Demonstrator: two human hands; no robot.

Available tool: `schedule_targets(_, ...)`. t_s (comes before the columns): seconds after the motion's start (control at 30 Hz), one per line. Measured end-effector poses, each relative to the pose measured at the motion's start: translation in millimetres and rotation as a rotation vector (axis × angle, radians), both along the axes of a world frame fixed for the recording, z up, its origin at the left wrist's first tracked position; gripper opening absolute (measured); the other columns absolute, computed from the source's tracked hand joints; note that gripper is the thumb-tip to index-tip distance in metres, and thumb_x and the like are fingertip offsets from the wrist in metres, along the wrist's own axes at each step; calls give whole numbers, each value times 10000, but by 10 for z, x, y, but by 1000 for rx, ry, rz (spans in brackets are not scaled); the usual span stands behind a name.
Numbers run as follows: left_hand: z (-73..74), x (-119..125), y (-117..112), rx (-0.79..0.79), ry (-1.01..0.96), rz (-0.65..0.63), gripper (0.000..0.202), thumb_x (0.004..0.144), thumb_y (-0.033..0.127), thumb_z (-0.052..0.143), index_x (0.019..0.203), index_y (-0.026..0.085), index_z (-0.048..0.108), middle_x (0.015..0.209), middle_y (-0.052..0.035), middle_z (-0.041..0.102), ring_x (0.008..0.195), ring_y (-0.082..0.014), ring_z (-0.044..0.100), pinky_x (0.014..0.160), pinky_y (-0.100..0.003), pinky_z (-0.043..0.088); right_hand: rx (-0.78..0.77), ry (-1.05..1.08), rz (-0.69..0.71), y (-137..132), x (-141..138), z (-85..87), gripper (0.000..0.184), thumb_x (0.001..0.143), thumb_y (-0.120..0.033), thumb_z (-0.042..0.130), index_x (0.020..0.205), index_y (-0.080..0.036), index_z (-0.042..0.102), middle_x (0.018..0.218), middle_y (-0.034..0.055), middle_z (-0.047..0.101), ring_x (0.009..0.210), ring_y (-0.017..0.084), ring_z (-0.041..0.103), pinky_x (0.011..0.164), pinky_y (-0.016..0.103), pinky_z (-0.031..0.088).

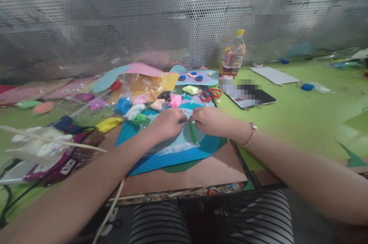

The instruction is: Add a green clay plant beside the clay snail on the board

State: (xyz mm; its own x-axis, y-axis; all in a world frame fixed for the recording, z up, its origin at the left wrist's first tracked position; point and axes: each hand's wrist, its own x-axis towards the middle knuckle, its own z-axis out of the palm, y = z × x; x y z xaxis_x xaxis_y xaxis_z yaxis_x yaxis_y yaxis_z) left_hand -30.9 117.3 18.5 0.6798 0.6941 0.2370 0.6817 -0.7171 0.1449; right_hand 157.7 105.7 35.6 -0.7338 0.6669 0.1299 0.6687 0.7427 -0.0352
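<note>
My left hand (171, 124) and my right hand (207, 120) meet over a sheet of blue paper (211, 147) with a lighter blue shape on it. Fingers of both hands are pinched together, and what they hold is too small to make out. A green strip that looks like modelling clay (193, 133) runs down the light blue area, its upper end right at my fingertips. Below it lies a white smeared band (178, 149). Close to my left hand are a green lump in clear wrap (141, 119) and a pink lump (175, 100).
Red-handled scissors (211, 95) lie beyond my right hand, near a dark flat device (250, 94). A bottle with a yellow cap (233, 55) stands by the perforated metal wall. Several coloured packets, including a yellow one (108, 124), spread leftward. A pale cord (116, 198) hangs over the front edge.
</note>
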Motion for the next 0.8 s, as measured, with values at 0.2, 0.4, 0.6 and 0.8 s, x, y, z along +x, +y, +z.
schedule_targets(0.2, 5, -2, -5, 11, 12, -8, 206, 800, 146, 492, 830, 168, 695, 780, -56, 641, 795, -185, 570, 712, -301, 424, -2, -18, -3, 18, 5, -6, 319, 789, -97, 386, 904, -136, 682, 790, 76, 584, 638, 125, 467, 554, 257, 284)
schedule_targets(0.4, 29, 3, -34, 25, 14, -10, 214, 808, 157, 483, 845, 172, 693, 806, -57, 636, 806, -189, 576, 724, -308, 435, -32, 27, -12, 3, 5, 40, 313, 795, -90, 393, 906, -129, 683, 827, 86, 609, 712, 140, 517, 606, 251, 330)
schedule_targets(0.6, 22, 1, -55, 51, 27, -21, 220, 820, 164, 483, 885, 157, 693, 872, -67, 626, 867, -198, 576, 776, -312, 433, 25, 149, -107, -19, 9, 103, 341, 793, -106, 380, 938, -129, 688, 874, 93, 640, 800, 176, 556, 622, 269, 344)
schedule_targets(0.8, 26, -10, -52, 82, 96, -46, 238, 838, 185, 464, 845, 165, 701, 858, -64, 611, 815, -187, 563, 742, -312, 421, 10, 146, -141, -3, 19, 104, 351, 786, -111, 380, 940, -145, 695, 883, 85, 659, 789, 170, 554, 598, 262, 336)
